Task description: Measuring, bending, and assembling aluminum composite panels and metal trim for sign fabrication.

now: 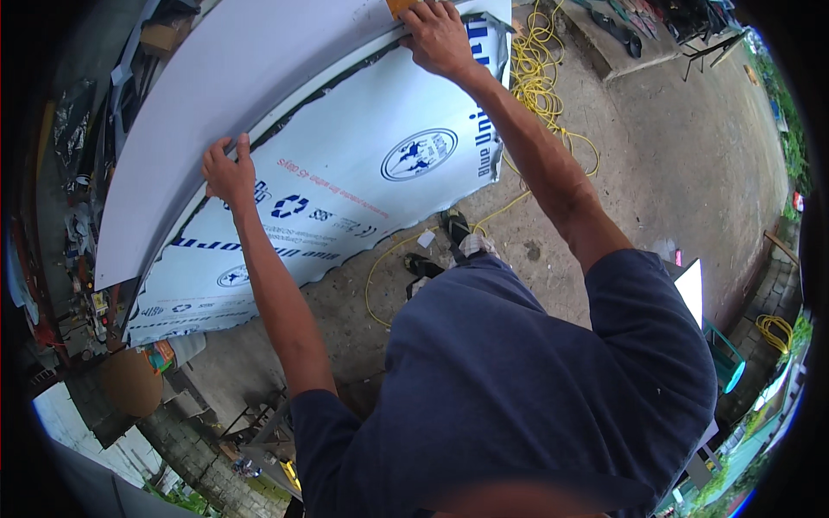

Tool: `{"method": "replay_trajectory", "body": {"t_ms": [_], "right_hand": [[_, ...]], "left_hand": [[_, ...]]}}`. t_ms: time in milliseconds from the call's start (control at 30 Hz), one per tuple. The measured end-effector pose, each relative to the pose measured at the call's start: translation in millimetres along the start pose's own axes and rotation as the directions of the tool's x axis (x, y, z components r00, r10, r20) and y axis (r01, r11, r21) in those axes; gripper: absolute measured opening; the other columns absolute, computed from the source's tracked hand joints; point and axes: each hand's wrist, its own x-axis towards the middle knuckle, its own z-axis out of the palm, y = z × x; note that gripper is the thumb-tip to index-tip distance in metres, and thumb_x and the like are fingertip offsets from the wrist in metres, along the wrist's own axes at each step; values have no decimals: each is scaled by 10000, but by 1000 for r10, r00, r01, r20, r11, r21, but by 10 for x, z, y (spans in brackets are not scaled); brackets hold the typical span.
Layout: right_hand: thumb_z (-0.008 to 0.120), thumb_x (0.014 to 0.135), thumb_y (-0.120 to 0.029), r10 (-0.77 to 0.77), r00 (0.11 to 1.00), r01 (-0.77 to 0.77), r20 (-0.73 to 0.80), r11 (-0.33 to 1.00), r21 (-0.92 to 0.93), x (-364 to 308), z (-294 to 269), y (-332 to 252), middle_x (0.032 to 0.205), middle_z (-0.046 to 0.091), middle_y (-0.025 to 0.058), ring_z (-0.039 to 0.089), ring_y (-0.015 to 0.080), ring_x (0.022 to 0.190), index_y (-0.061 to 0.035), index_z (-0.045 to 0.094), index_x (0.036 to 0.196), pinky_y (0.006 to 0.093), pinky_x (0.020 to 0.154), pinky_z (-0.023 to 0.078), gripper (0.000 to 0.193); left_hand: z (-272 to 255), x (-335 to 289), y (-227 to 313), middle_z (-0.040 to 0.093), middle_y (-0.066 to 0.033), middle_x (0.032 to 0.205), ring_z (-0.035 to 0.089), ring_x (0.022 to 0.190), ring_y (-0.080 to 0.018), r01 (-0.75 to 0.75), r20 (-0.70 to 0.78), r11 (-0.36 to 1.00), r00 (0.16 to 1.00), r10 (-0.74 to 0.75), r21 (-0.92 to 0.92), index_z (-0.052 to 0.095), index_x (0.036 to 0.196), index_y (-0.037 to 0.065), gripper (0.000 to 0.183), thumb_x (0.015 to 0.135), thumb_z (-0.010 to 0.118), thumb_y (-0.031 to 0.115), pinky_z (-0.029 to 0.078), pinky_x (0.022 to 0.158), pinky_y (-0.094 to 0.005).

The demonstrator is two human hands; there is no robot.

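Note:
A large panel [345, 164] covered in pale film with blue print stands tilted before me, dark ragged film along its edges. My left hand [230, 173] is closed over its upper edge, thumb raised on the near side. Farther right along that edge, my right hand [439, 39] is closed, its fingers curled over the rim. A small orange piece [400, 7] touches or lies just beside the right fingertips; whether they hold it I cannot tell. Behind the edge spreads a smooth white sheet [224, 78] with a curved-looking outline.
A tangled yellow cord [537, 69] lies on the concrete floor [682, 147] at right and trails toward my sandalled feet [455, 226]. Clutter [82, 233] lines the left side. A raised slab [617, 39] with sandals stands far right; a green chair-like object [727, 363] is near right.

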Motion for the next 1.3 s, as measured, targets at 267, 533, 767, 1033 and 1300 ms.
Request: {"method": "replay_trajectory", "body": {"t_ms": [267,533,767,1033,1300], "right_hand": [[720,825,-265,-60,982,42,177,994,106,163,6,118,1323,535,187,473,374,1220,-37,573,1274,492,1074,352,525],[714,853,-314,-118,974,96,194,988,119,211,114,222,1380,503,184,450,394,1275,-61,526,1355,520,1120,321,593],[781,800,-384,-96,964,46,246,978,202,247,20,189,1334,518,166,463,372,1223,-45,550,1335,481,1084,348,674],[768,822,-417,-99,993,105,71,990,-92,188,221,161,1244,570,146,514,319,1238,-110,577,1304,466,1113,338,603],[793,808,-364,-101,989,104,110,994,-23,155,180,167,1271,530,110,488,310,1232,-109,517,1369,453,1148,317,675]], "left_hand": [[134,196,-28,546,-44,1354,445,1308,-285,17,41,1000,999,-18,27,639,1237,200,556,893,579,632,303,997,-636],[175,276,-14,546,-51,1354,449,1304,-287,30,68,999,997,-32,23,646,1235,206,557,893,578,640,313,999,-635],[188,263,0,551,-43,1328,461,1284,-284,43,59,998,997,-46,47,646,1209,200,518,907,575,616,340,988,-625],[204,126,7,546,-72,1302,473,1264,-304,15,-74,982,997,-30,-190,613,1247,190,495,884,656,524,348,999,-579],[121,-105,-86,483,-127,1450,383,1399,-371,-127,-69,922,992,109,-366,522,1380,130,593,857,743,301,291,1110,-604]]}}
